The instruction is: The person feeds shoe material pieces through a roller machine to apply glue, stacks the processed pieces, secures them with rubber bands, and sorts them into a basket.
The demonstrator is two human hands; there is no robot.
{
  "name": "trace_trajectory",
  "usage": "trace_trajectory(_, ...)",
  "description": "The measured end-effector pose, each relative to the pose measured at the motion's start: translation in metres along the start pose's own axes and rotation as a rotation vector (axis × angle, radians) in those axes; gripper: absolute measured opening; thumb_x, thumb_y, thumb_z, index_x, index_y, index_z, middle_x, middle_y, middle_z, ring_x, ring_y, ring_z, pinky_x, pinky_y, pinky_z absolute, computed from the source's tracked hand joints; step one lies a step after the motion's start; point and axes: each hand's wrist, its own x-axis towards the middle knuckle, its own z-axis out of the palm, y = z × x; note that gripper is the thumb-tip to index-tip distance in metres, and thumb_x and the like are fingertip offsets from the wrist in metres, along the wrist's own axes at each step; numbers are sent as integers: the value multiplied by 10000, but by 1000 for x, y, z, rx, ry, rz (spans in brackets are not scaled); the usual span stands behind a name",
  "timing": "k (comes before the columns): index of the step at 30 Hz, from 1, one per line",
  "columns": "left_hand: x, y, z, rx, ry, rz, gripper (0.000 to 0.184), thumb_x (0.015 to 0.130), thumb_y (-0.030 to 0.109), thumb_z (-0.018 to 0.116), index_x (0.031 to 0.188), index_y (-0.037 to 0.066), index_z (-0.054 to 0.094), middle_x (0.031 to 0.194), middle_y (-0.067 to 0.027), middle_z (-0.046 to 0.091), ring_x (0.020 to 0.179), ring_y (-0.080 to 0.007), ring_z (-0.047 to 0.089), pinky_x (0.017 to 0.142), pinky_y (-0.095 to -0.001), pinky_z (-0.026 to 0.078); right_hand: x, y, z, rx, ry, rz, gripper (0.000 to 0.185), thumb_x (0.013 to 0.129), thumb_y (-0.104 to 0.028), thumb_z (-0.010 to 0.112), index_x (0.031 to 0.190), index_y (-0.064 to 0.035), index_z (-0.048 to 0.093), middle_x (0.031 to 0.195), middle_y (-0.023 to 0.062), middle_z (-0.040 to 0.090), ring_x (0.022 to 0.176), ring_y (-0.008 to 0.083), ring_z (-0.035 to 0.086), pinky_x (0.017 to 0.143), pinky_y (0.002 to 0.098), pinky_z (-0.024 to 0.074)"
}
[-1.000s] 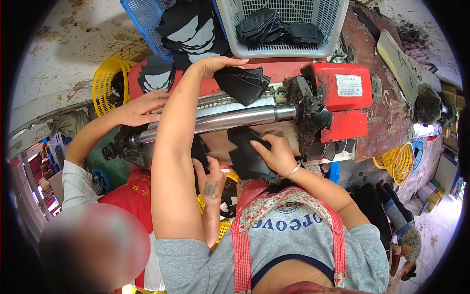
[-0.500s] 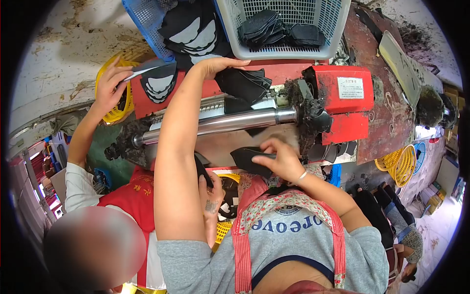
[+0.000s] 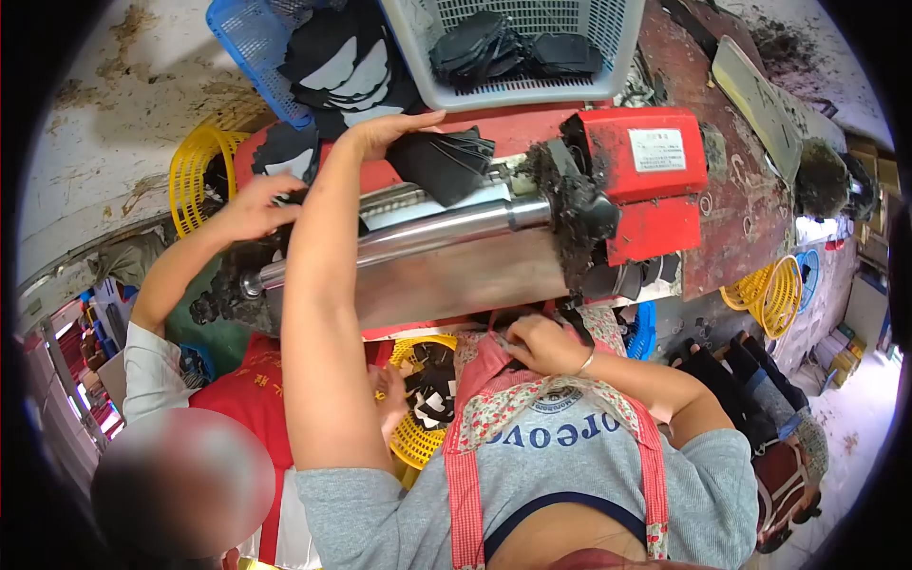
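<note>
My left hand [image 3: 388,135] reaches over the machine, its fingers stretched out along the back edge of a fanned stack of flat black pieces [image 3: 442,166]. The stack lies on the red machine top, just behind the shiny metal roller [image 3: 446,231]. Below the machine's front edge, my right hand [image 3: 546,344] is closed against my apron [image 3: 484,366]. Its fingers curl downward, and what they hold, if anything, is hidden. Dark material shows beside those fingers. The metal plate [image 3: 475,275] in front of the roller is bare.
A co-worker's hand [image 3: 261,206] is at the roller's left end; another is near a yellow basket [image 3: 418,446] of black and white scraps. A pale basket [image 3: 522,90] and a blue basket [image 3: 256,57] with black pieces stand behind. A red machine housing [image 3: 646,152] is to the right.
My right hand has moved down from the plate to my apron, and the black piece it held is out of sight. The co-worker's upper hand has moved toward the roller. The view has shifted slightly.
</note>
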Motion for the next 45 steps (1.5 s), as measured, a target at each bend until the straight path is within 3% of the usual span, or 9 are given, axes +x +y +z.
trace_trajectory(8, -36, 0, 26, 254, 17, 149, 520, 693, 188, 778, 1165, 62, 602, 1011, -48, 658, 918, -139, 601, 839, -267, 445, -7, 23, 5, -66, -201, 73, 280, 829, -233, 558, 923, 25, 609, 946, 191, 575, 944, 359, 537, 853, 430, 418)
trace_trajectory(15, -56, -14, 36, 304, 253, 329, 573, 646, 161, 796, 1172, 52, 595, 1023, -46, 652, 907, -140, 600, 847, -252, 433, 35, 79, 56, -748, 104, -178, 276, 772, -132, 554, 1007, 7, 588, 1160, 196, 519, 1062, 361, 541, 958, 437, 404)
trace_trajectory(27, -101, -14, 55, 210, 340, 515, 569, 676, 88, 779, 1191, -11, 557, 1014, -54, 636, 919, -130, 584, 846, -249, 435, 43, 53, 70, -857, -463, 13, 202, 727, -197, 600, 864, -75, 686, 945, 108, 614, 947, 281, 554, 832, 392, 421)
trace_trajectory(29, -104, -8, 60, 206, 335, 528, 548, 688, 62, 765, 1188, -12, 555, 1016, -52, 634, 903, -130, 594, 828, -247, 453, 46, 44, 63, -768, -318, 16, 224, 731, -224, 604, 862, -70, 700, 1011, 127, 610, 1050, 309, 525, 894, 441, 405)
trace_trajectory(31, -107, 4, 68, 111, 315, 527, 532, 685, 57, 764, 1175, -4, 566, 992, -49, 640, 861, -129, 612, 776, -239, 483, 65, 57, 80, -802, -241, 225, 312, 829, -160, 484, 1048, -21, 656, 1339, 184, 430, 1287, 353, 338, 1068, 526, 219)
trace_trajectory(35, -99, 46, 92, 183, 396, 585, 518, 668, 83, 780, 1145, 7, 595, 968, -51, 651, 814, -123, 620, 723, -242, 497, 60, 86, 103, -701, 3, 196, 446, 897, -193, 393, 1301, -10, 438, 1403, 168, 370, 1323, 363, 286, 1054, 581, 202)
trace_trajectory(39, -48, 88, 94, 507, 566, 848, 530, 650, 117, 785, 1124, -30, 600, 964, -79, 667, 836, -150, 618, 781, -271, 480, 62, 73, 66, -666, -240, 272, 617, 745, -213, 647, 1297, -27, 443, 1362, 174, 422, 1301, 332, 342, 1081, 484, 232)
trace_trajectory(40, -28, 96, 90, 590, 667, 869, 540, 639, 114, 778, 1134, -8, 601, 974, -99, 671, 849, -170, 631, 798, -280, 482, 61, 72, 61, -639, -147, 264, 784, 593, -320, 791, 1250, -17, 489, 1271, 204, 491, 1223, 352, 423, 1044, 427, 302)
trace_trajectory(45, 31, 150, 149, 1090, 1086, 1220, 354, 631, 95, 666, 984, 113, 644, 932, -66, 653, 919, -255, 601, 783, -390, 488, 58, 83, 65, -378, -132, 228, 632, 633, -193, 731, 1194, -10, 503, 1210, 231, 515, 1164, 374, 467, 1005, 417, 358)
